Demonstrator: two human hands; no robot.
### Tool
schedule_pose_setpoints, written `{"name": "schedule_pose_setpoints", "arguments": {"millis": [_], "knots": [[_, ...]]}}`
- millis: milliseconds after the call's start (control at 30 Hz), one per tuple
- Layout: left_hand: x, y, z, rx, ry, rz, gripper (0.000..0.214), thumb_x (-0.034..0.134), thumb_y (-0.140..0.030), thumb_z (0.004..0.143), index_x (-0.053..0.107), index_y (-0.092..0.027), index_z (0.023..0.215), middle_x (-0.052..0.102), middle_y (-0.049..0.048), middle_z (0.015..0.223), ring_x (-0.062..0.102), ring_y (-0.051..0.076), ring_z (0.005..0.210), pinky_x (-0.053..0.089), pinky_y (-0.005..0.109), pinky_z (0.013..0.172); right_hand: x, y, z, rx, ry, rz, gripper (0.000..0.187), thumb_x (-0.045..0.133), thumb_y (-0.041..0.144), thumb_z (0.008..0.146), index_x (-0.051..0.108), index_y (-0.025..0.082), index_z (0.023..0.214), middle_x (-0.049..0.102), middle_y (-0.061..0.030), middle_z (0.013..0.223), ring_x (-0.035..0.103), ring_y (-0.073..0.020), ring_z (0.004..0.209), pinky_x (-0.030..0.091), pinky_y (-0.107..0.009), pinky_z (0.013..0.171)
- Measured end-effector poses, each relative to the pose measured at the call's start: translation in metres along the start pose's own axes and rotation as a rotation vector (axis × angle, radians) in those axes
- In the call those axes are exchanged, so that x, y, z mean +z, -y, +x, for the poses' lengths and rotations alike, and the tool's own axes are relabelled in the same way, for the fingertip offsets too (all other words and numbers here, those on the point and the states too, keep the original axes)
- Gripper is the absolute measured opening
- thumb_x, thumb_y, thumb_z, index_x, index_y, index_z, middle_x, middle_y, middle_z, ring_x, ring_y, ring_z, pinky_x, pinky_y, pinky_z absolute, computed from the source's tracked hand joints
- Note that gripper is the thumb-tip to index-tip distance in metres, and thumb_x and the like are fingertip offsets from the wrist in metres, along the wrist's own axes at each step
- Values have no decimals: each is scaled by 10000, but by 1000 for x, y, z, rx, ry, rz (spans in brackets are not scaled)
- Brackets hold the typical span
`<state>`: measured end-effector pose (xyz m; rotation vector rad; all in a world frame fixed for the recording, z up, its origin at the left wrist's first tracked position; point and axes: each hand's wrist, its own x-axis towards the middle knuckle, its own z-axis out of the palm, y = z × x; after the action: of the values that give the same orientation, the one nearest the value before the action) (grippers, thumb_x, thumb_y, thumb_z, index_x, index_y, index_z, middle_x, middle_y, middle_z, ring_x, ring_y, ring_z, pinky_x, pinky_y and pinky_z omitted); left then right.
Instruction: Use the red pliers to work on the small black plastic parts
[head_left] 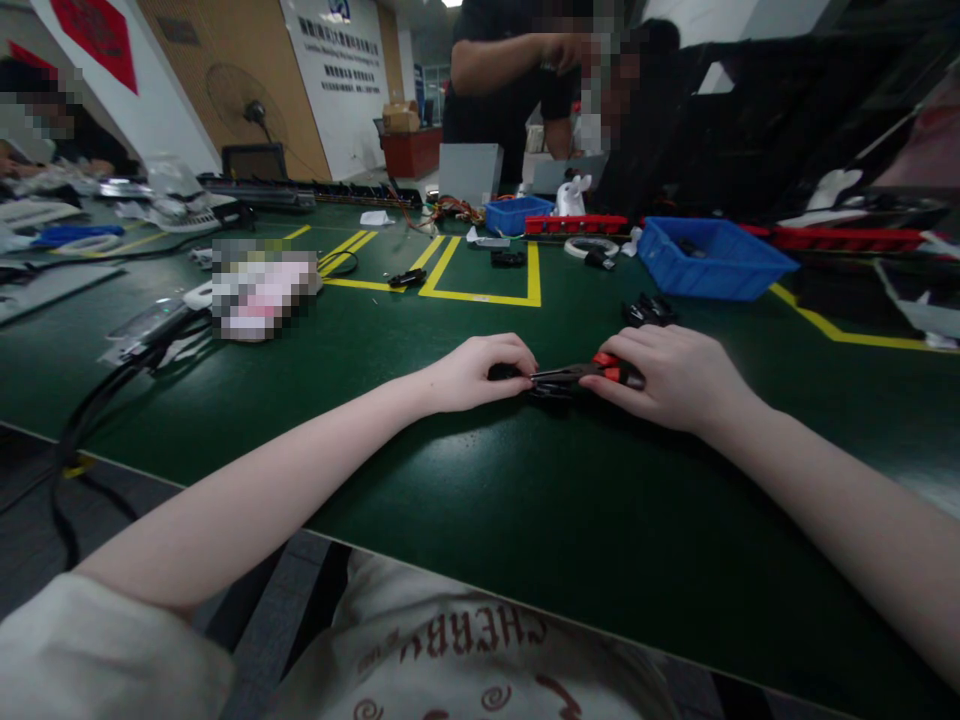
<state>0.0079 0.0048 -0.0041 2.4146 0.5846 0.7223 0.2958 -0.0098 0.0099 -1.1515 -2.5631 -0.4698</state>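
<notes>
My left hand (480,372) rests on the green table (480,480) with its fingers curled around a small black part (501,372), mostly hidden by the fingers. My right hand (671,378) grips pliers (592,373) with red and black handles. The dark jaws of the pliers point left and meet the small black part between my two hands. Both hands lie close together near the table's middle.
A small pile of black parts (649,310) lies just beyond my right hand. A blue bin (712,258) stands at the back right, a smaller blue bin (516,214) farther back. Yellow tape lines (480,296) mark the table. Black cables (112,390) trail at the left. Other people work across the table.
</notes>
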Motion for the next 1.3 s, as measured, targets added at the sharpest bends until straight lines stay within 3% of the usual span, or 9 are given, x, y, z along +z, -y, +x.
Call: {"name": "schedule_pose_setpoints", "arguments": {"millis": [300, 600, 933, 1300], "knots": [[-1, -1, 0, 11, -3, 12, 105, 617, -191, 980, 710, -145, 965, 701, 99, 1100, 677, 194, 1055, 547, 393, 974, -1, 3, 2, 11, 61, 20, 573, 367, 679, 982, 646, 202, 831, 684, -106, 780, 603, -233, 674, 405, -347, 617], [-9, -7, -4, 3, 107, 53, 157, 709, -223, 924, 709, -160, 1068, 685, 104, 1180, 669, 227, 1106, 533, 414, 1007, -3, 3, 0, 20, 76, 42, 543, 402, 672, 970, 637, 213, 802, 683, -96, 766, 596, -227, 655, 388, -339, 598], [-6, -6, -3, -5, 55, 28, 117, 739, -191, 903, 722, -138, 1006, 697, 107, 1145, 683, 219, 1092, 542, 407, 1006, -4, 3, 1, 19, 105, 80, 578, 369, 695, 970, 635, 207, 814, 678, -106, 772, 596, -233, 658, 395, -347, 589], [-6, -9, -2, -70, 85, 35, 139, 713, -227, 902, 711, -146, 1015, 648, 96, 1141, 659, 223, 1079, 525, 402, 1000, -3, 5, 1, 1, 67, 48, 577, 353, 694, 986, 625, 213, 823, 676, -98, 774, 593, -226, 669, 393, -342, 607]]}}
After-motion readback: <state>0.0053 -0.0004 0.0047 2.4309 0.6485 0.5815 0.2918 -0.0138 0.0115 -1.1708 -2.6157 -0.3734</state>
